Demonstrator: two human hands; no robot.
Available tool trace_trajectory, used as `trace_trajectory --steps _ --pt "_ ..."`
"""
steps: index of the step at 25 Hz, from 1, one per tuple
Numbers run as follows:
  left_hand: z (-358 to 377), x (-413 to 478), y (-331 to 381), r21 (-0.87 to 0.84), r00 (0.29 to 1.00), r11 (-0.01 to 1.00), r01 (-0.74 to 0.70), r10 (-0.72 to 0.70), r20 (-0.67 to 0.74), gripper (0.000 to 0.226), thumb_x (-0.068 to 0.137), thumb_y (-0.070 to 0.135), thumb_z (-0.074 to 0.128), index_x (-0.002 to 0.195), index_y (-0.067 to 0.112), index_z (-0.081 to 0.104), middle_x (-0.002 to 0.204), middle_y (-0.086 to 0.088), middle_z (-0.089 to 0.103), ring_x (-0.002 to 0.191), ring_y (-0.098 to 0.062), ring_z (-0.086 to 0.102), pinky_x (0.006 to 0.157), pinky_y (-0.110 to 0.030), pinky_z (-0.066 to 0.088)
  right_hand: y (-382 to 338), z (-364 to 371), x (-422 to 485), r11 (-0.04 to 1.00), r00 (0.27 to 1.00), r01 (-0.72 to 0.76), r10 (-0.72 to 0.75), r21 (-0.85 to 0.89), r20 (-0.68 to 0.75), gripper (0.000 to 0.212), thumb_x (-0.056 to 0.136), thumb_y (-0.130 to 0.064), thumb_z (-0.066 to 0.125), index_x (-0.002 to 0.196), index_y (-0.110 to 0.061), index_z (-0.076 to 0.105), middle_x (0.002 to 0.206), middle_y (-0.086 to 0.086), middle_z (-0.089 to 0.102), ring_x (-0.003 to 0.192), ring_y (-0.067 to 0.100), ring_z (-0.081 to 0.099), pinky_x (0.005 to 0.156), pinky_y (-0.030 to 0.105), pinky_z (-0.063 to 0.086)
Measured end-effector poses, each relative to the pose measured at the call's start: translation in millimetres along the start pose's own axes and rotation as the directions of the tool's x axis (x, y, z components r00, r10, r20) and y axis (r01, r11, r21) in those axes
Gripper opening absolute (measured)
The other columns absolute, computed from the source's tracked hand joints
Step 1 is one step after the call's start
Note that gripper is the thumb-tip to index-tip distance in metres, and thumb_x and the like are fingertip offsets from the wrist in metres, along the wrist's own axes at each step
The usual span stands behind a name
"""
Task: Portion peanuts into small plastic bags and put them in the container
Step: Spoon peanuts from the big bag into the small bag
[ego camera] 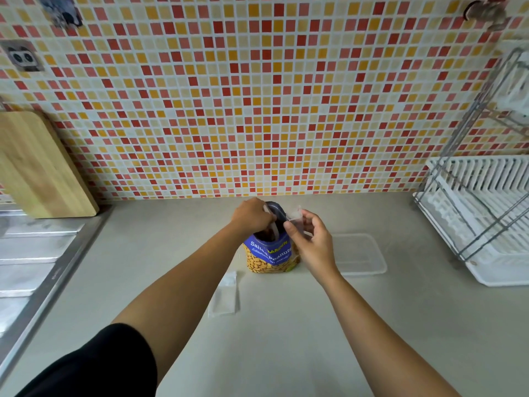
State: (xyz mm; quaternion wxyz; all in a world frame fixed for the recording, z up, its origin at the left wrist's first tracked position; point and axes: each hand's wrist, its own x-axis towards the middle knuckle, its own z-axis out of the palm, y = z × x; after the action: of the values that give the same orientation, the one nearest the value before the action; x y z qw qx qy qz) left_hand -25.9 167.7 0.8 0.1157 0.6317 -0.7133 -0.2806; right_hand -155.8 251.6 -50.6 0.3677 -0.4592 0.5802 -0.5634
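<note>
The biggest risk stands on the counter (pixel 286 339). The tall peanut bag (pixel 269 257) is upright with nothing steadying its base, and my left hand (pixel 252 214) is working at its open top. A sideways tug there could tip it and send nuts across the surface. The clear container (pixel 357 253) lies just beside the bag on my right, near enough to be knocked if my right arm swings wide. The spare bags (pixel 224 296) lie flat nearer to me, apart from both hands.

My right hand (pixel 312 242) pinches the small plastic bag (pixel 294 216) between thumb and fingers, holding it right at the peanut bag's mouth. If its thin opening sags closed, the peanuts will miss it and scatter. My left fingers are curled round what looks like a scoop (pixel 274 222), though it is too small here to be sure. Its lower end reaches down inside the peanut bag.
</note>
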Motion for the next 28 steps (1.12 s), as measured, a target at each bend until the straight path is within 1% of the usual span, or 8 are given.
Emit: trace_trajectory --steps 3,5,7,9,15,20,24,28 --pt "-10 0 -4 -0.444 0.990 0.885 0.142 -0.130 0.058 0.014 0.088 0.015 0.061 0.085 0.002 0.063 0.070 -0.010 0.065 0.060 -0.016 0.064 0.066 -0.026 0.057 -1 -2 1 1.000 1.000 -0.006 0.006 -0.011 0.005 0.055 0.079 -0.035 0.071 0.127 -0.017 0.051 0.111 0.000 0.063 0.107 0.012 0.058 0.086 0.023 0.050" --pt "-17 -4 -4 -0.605 0.978 0.771 0.201 -0.187 0.087 0.016 0.088 0.012 0.063 0.096 -0.002 0.060 0.074 -0.012 0.065 0.057 -0.016 0.064 0.053 -0.018 0.056 -1 -3 1 1.000 1.000 -0.010 0.010 -0.013 0.010 0.054 0.079 -0.036 0.071 0.127 -0.018 0.051 0.113 -0.001 0.062 0.108 0.012 0.058 0.084 0.020 0.049" --pt "-23 -7 -7 -0.693 0.972 0.684 0.227 -0.205 0.116 0.022 0.087 0.010 0.064 0.104 -0.004 0.058 0.078 -0.013 0.064 0.060 -0.017 0.065 0.052 -0.018 0.057 -2 -4 1 1.000 1.000 -0.015 0.015 -0.021 0.013 0.054 0.079 -0.035 0.070 0.127 -0.018 0.050 0.114 -0.001 0.062 0.108 0.010 0.057 0.081 0.017 0.049" --pt "-28 -7 -12 -0.746 0.966 0.619 0.244 -0.224 0.131 0.026 0.087 0.009 0.064 0.107 -0.005 0.057 0.082 -0.014 0.064 0.062 -0.017 0.066 0.056 -0.020 0.058 -4 -6 0 1.000 1.000 -0.018 0.018 -0.023 0.022 0.054 0.080 -0.034 0.070 0.127 -0.018 0.050 0.113 -0.002 0.061 0.107 0.008 0.056 0.079 0.015 0.049" --pt "-38 -10 -19 -0.826 0.945 0.478 0.297 -0.273 0.181 0.009 0.089 0.006 0.060 0.096 0.000 0.060 0.085 -0.013 0.065 0.049 -0.011 0.066 0.046 -0.014 0.053 -9 -11 2 1.000 1.000 -0.015 0.015 -0.017 0.017 0.052 0.080 -0.035 0.069 0.126 -0.021 0.050 0.114 -0.001 0.061 0.107 0.010 0.056 0.083 0.019 0.049" --pt "-46 -7 -35 -0.877 0.928 0.372 0.304 -0.322 0.186 0.010 0.090 0.004 0.058 0.100 0.005 0.056 0.084 -0.010 0.064 0.068 -0.016 0.066 0.057 -0.017 0.055 -17 -17 6 0.999 1.000 0.015 -0.015 -0.037 -0.009 0.051 0.080 -0.034 0.069 0.126 -0.023 0.050 0.117 -0.004 0.058 0.108 0.010 0.054 0.079 0.017 0.048" --pt "-50 -10 -49 -0.894 0.928 0.350 0.281 -0.336 0.160 0.005 0.091 0.002 0.056 0.092 0.006 0.058 0.081 -0.009 0.061 0.071 -0.016 0.063 0.052 -0.017 0.055 -21 -15 5 0.989 0.997 0.072 -0.073 -0.127 -0.001 0.048 0.080 -0.033 0.071 0.123 -0.020 0.052 0.114 -0.006 0.056 0.103 0.008 0.054 0.085 0.024 0.050" --pt "-56 -14 -60 -0.904 0.930 0.329 0.272 -0.331 0.159 0.009 0.091 0.003 0.055 0.085 0.007 0.059 0.082 -0.009 0.060 0.073 -0.017 0.062 0.055 -0.016 0.055 -20 -10 4 0.949 0.990 0.140 -0.131 -0.282 0.050 0.051 0.077 -0.035 0.073 0.121 -0.017 0.055 0.110 -0.005 0.056 0.095 0.006 0.055 0.081 0.020 0.049"
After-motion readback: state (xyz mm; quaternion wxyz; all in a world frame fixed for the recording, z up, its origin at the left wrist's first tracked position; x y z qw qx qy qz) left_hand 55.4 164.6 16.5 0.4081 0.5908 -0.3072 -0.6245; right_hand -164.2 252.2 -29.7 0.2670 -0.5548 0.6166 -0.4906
